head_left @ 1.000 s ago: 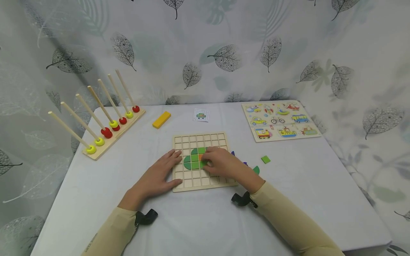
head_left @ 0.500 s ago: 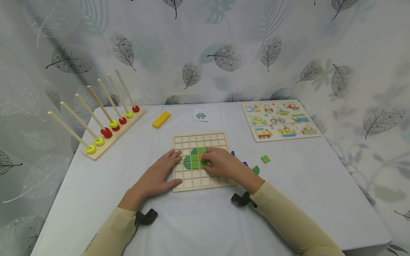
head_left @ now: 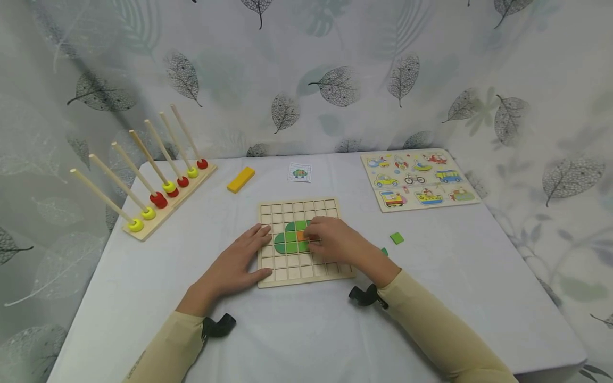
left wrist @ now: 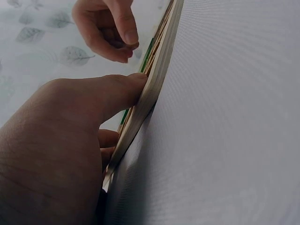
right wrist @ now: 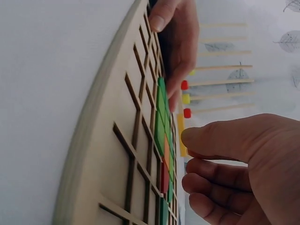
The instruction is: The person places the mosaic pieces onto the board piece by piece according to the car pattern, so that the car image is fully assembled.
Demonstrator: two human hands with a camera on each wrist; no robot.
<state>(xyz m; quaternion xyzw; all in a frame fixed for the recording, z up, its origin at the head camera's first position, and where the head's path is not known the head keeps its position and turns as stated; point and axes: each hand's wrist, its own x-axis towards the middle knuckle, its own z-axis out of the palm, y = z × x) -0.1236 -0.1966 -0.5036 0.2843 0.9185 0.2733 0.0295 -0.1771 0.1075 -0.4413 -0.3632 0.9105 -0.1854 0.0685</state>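
Left hand [head_left: 238, 261], fingers apart, steadied grid board [head_left: 306, 273]; right hand [head_left: 341, 243] over it, grip unclear; tiles [head_left: 291, 247] needed level seating.

Left hand [head_left: 234, 261], thumb apart from fingers, rests on the grid board's [head_left: 293, 273] left edge; right hand [head_left: 337, 242], loosely curled, is over its right half.

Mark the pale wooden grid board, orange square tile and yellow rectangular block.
Pale wooden grid board [head_left: 306, 280]: head view, near rim.
Orange square tile [head_left: 300, 235]: head view, visible face.
Yellow rectangular block [head_left: 241, 179]: head view, top face.
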